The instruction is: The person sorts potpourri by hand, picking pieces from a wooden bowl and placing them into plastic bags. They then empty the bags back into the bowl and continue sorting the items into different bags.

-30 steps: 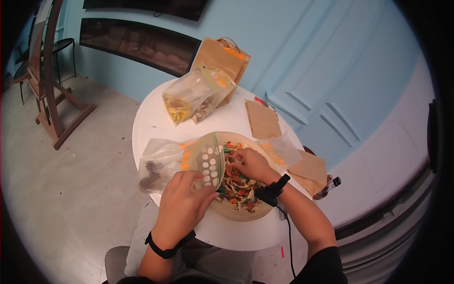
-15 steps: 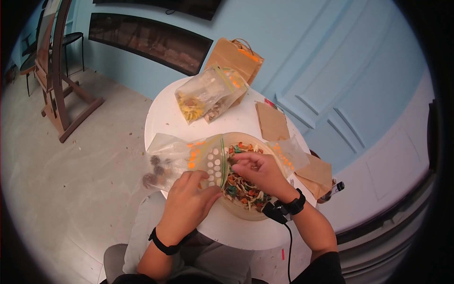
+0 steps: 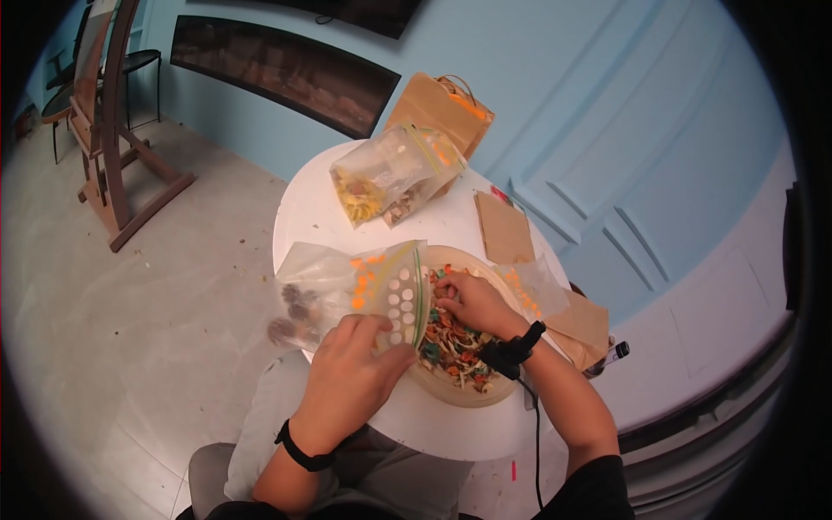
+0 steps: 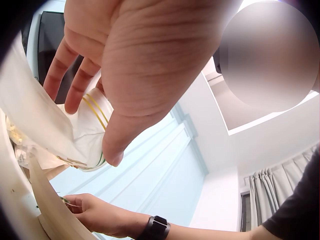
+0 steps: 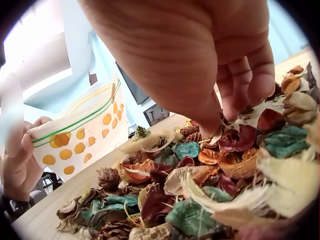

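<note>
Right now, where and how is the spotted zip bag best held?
Probably pinch the spotted zip bag at the near end of its zip rim, from the person's side, where the left hand grips it: it opens towards the bowl, and the dark lumps lie at the opposite end.

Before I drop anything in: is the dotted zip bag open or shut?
Open. In the right wrist view, the zip bag gapes: its green strip and yellow strip stand apart at the mouth.
</note>
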Motion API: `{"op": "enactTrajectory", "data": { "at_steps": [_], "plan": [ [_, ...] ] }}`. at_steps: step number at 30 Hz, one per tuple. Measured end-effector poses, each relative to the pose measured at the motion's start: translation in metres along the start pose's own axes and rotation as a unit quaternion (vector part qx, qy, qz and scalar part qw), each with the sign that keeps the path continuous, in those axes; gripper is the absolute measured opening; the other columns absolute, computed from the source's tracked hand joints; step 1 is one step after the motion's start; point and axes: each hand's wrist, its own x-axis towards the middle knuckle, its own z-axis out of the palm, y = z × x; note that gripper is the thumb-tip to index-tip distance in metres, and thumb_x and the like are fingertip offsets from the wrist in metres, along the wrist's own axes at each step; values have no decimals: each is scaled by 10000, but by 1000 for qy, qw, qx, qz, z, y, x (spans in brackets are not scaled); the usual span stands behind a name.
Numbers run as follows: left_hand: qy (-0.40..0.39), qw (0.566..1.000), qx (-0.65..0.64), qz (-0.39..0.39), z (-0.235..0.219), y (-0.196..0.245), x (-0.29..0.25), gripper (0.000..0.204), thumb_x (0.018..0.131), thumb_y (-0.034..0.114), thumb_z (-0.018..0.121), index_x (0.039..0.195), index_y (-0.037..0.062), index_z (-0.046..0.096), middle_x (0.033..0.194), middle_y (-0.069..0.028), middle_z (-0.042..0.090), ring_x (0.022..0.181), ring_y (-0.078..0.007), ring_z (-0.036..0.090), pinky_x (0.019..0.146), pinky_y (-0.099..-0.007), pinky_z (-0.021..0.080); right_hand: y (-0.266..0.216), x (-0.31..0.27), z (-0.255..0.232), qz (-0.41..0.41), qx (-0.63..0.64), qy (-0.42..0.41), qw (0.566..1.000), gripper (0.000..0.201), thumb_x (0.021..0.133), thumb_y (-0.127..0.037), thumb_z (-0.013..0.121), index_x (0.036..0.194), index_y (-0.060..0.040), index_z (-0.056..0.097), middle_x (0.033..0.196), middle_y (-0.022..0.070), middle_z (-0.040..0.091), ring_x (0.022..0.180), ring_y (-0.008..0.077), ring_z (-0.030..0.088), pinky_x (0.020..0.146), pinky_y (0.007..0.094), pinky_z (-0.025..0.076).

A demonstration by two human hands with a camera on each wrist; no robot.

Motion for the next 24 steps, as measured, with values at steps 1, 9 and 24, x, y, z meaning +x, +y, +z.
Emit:
{"op": "enactTrajectory", "data": {
  "at_steps": [1,9,24],
  "plan": [
    [1,1000,-1,-1,0,0,1,136,771,147,828,902,138,791,1071,-82,631,967,-289,605,766,-388,514,2,-2,1,-4,6,18,1000,210,897,-212,741,1039,-66,688,956,103,714,909,280,694,795,389,534],
    [4,1000,6,-11,8,3,3,120,773,172,804,884,143,769,1046,-78,625,984,-280,609,774,-388,525,18,-23,1,43,109,19,993,123,918,-48,689,1024,-7,642,831,54,683,731,151,698,652,274,525],
    [-1,999,-7,-35,18,17,11,136,793,186,821,904,112,796,1040,-105,647,949,-304,629,775,-407,526,33,-22,7,28,-52,74,995,249,919,-211,694,1132,-83,694,1041,147,710,956,316,701,829,414,546]
  ]
}}
